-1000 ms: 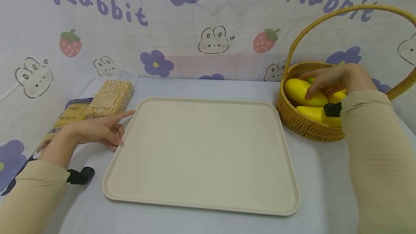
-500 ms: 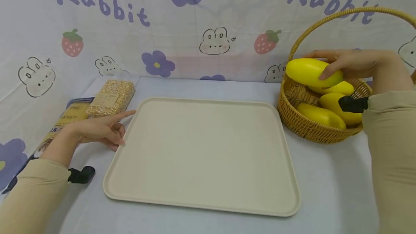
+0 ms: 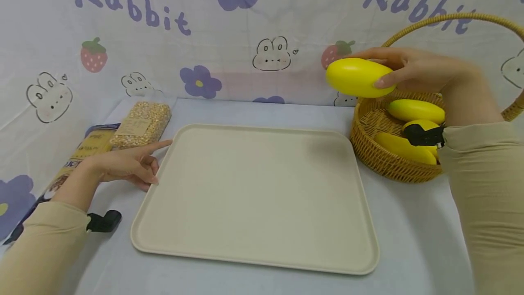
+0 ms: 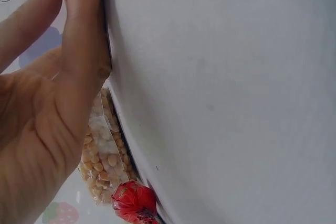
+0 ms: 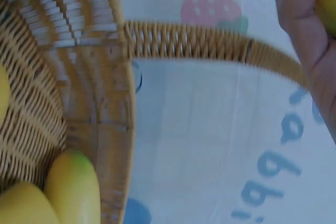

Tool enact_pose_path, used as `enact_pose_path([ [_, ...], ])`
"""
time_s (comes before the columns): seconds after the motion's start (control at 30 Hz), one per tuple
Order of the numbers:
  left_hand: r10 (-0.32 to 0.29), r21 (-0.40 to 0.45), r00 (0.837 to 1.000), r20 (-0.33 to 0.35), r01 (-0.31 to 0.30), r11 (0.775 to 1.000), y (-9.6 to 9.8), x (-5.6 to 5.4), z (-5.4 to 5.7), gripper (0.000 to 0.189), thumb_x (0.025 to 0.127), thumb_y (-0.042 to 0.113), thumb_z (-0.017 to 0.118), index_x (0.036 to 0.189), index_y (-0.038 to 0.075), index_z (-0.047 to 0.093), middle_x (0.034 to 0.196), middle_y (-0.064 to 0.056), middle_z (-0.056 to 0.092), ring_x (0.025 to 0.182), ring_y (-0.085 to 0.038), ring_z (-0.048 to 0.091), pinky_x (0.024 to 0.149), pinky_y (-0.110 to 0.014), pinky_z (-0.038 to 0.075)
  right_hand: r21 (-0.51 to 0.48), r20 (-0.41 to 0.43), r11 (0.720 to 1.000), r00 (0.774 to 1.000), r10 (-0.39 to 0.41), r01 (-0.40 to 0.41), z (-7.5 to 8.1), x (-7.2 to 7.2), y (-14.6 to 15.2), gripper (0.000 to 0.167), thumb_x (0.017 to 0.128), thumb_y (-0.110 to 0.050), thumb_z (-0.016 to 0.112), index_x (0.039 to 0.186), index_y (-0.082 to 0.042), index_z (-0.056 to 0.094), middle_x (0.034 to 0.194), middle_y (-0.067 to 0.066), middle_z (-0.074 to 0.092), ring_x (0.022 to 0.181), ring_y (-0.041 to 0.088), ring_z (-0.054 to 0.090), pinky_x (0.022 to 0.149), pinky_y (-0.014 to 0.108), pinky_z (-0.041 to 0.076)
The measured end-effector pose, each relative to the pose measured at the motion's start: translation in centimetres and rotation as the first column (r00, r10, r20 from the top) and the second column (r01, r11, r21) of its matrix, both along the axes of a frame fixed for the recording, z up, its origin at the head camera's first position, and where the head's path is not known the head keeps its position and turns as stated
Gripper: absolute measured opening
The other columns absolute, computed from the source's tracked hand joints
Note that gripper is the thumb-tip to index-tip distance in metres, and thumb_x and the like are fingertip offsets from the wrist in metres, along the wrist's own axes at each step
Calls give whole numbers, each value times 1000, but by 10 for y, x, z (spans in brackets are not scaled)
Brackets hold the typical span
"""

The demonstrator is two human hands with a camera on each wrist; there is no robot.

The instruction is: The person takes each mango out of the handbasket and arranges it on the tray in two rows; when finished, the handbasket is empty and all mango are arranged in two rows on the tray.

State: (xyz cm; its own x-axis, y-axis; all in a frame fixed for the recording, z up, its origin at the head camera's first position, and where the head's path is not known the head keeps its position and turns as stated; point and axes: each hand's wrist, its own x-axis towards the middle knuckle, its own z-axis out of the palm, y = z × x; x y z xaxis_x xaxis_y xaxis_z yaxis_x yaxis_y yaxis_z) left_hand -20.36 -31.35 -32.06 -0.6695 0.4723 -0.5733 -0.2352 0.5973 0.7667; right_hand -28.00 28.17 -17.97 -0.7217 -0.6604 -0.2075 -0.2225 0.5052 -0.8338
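My right hand (image 3: 425, 65) grips a yellow mango (image 3: 356, 78), thumb on its near side, raised above the tray's back right corner and left of the basket. The fruit's edge also shows at the top right of the right wrist view. Several more yellow mangoes (image 3: 415, 110) lie in the wicker basket (image 3: 385, 165); one has a green tip (image 5: 73, 195). The forearm hides some of them. At the left rim of the beige tray (image 3: 254, 195), my left hand (image 3: 127, 163) rests, one finger stretched along the edge and the thumb tip at the rim.
Behind the left hand lie a clear bag of corn kernels (image 3: 143, 122) and a yellow and blue packet (image 3: 94, 142). The basket's tall handle (image 3: 454, 17) arches above the fruit. A rabbit-print cloth (image 3: 229, 35) hangs at the back. In the left wrist view, a red wrapped thing (image 4: 135, 202) shows.
My right hand has lifted a mango out of the basket and carried it left, over the tray's back right corner. The left hand stays at the tray's rim.
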Motion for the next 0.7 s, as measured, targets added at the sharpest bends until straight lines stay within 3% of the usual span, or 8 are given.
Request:
enact_pose_path([
  [0.13, -2, 8, 1000, 1, 2, 1000, 1, 0, 0, 111, 85, 8, 73, 159, 27, -7, 92, -2, 49, 79, -11, 57, 77, -30, 59, -28, -68, 998, 996, -51, 49, -5, 5, -19, 59, 96, -5, 56, 150, -24, 40, 133, 9, 51, 101, 19, 59, 87, 31, 57],
  [0.3, 11, 5, 1000, 1, -11, 1000, 1, 0, -1, 111, 84, 7, 73, 160, 29, -5, 92, -3, 48, 80, -12, 56, 77, -30, 59, -86, -204, 996, 978, -37, 20, -14, 1, -42, 57, 91, -1, 60, 144, -19, 49, 128, 3, 56, 99, 19, 57, 83, 25, 54],
  [0.63, 17, -10, 1000, -3, -17, 1000, -1, 0, -1, 111, 83, 8, 74, 160, 29, -3, 92, -4, 49, 79, -12, 57, 77, -29, 59, -252, -135, 967, 988, -75, 39, -35, -4, -86, 53, 88, 1, 67, 136, -17, 56, 127, 2, 51, 102, 21, 55, 85, 23, 55],
  [0.7, 17, -9, 1000, -3, -17, 1000, -1, 1, -1, 111, 83, 8, 74, 160, 29, -3, 92, -3, 49, 79, -12, 57, 77, -29, 59, -309, -104, 951, 992, -66, 31, -40, -5, -93, 52, 88, 3, 66, 135, -15, 56, 128, 4, 51, 102, 21, 55, 86, 23, 56],
])
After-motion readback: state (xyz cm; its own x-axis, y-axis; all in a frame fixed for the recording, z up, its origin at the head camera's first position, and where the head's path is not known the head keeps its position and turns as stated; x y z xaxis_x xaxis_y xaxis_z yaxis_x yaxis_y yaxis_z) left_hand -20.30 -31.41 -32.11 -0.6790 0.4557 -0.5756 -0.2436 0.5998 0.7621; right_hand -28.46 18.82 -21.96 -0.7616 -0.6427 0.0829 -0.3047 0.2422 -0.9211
